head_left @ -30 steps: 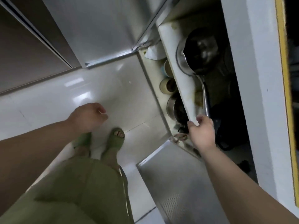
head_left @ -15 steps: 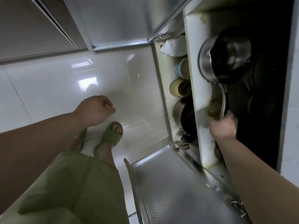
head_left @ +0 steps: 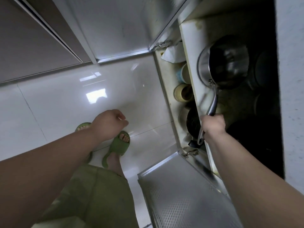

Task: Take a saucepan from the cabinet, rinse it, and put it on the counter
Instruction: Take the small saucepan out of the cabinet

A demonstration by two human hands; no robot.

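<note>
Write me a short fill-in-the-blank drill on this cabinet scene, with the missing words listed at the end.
1. The right hand grips the saucepan by its ____.
2. The left hand holds ____.
3. The saucepan sits on the cabinet's ____ shelf.
4. The slippers on the person's feet are ____.

Missing words: handle; nothing; upper; green
</note>
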